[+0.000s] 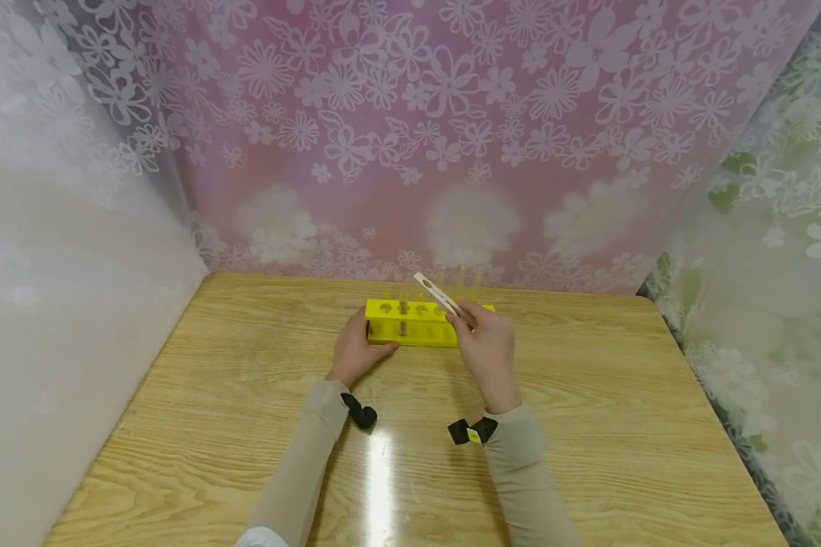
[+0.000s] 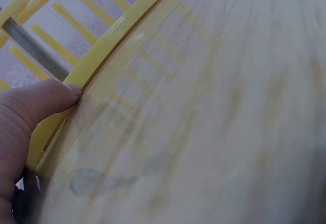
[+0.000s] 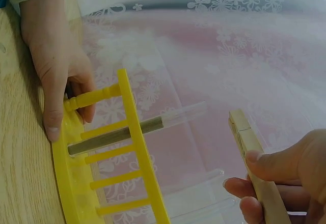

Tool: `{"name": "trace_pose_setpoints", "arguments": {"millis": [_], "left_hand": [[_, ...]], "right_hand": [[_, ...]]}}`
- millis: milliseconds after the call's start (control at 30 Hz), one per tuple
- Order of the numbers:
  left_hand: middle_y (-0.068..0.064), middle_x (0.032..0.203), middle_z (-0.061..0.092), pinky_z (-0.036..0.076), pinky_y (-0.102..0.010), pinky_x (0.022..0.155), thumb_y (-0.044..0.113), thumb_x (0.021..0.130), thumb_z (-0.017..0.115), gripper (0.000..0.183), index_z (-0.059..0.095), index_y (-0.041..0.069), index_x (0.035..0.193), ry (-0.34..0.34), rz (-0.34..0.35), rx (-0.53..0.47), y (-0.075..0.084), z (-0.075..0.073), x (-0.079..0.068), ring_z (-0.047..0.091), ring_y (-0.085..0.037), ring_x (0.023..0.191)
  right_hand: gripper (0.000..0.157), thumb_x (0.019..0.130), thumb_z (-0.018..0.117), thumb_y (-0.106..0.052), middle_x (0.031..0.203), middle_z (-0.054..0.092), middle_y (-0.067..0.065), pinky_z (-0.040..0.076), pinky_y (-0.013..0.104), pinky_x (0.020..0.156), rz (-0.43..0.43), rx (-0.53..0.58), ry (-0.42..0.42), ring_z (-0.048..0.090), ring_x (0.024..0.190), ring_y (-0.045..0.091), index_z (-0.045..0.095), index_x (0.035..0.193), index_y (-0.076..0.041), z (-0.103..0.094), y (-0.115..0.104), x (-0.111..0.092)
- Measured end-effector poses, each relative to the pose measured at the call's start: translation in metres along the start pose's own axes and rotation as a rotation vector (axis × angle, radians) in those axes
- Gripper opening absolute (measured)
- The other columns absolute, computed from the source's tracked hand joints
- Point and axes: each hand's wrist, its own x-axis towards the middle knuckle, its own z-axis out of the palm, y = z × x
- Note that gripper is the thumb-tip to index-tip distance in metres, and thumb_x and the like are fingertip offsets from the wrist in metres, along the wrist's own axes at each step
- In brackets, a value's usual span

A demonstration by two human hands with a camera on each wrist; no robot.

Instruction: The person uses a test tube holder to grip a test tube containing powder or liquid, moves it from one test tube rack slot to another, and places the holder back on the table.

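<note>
plainly, left hand point(image 1: 357, 353) gripping yellow rack point(image 1: 420, 336), right hand point(image 1: 489, 346) holding wooden clamp point(image 3: 249, 140), tubes point(image 3: 204, 182) behind, seemingly half-hidden

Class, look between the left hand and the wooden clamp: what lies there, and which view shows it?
The yellow rack and the part-filled test tube standing in it, as the right wrist view shows.

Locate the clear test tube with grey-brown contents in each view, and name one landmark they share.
Head: the clear test tube with grey-brown contents stands near the centre, second hole from the left.
Left wrist: the tube slants across the upper left corner, its top out of frame.
Right wrist: the tube is left of centre, slanting up to the right.
Shared landmark: the yellow plastic rack, gripped by the left hand.
</note>
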Motion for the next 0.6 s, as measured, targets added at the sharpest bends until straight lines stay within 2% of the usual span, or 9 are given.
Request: {"name": "trace_pose_setpoints", "arguments": {"millis": [167,433,600], "left_hand": [[-0.002,0.123,0.061,0.048,-0.045,0.093,0.043,0.076,0.085,0.073,0.051,0.022,0.137,0.018,0.019,-0.016,-0.003,0.0,-0.001,0.059,-0.022,0.109],[-0.004,0.123,0.061,0.049,-0.048,0.092,0.045,0.076,0.084,0.076,0.051,0.02,0.139,0.026,0.045,-0.027,-0.005,0.001,0.0,0.059,-0.024,0.109],[-0.004,0.122,0.061,0.049,-0.047,0.091,0.045,0.076,0.084,0.075,0.051,0.02,0.138,0.017,0.038,-0.017,-0.005,0.002,0.001,0.059,-0.024,0.108]], "right_hand": [[0.022,0.085,0.079,-0.016,0.081,0.075,0.012,0.048,0.041,0.054,-0.034,-0.01,0.004,0.065,0.057,0.023,0.077,0.102,-0.002,0.005,-0.001,0.003],[0.024,0.086,0.078,-0.017,0.079,0.074,0.012,0.048,0.048,0.07,0.004,-0.004,-0.036,0.065,0.059,0.025,0.077,0.105,-0.003,0.008,-0.003,0.009],[0.023,0.086,0.078,-0.014,0.079,0.074,0.013,0.051,0.043,0.064,-0.004,0.002,-0.054,0.066,0.06,0.025,0.077,0.105,-0.001,0.01,-0.002,0.011]]}}
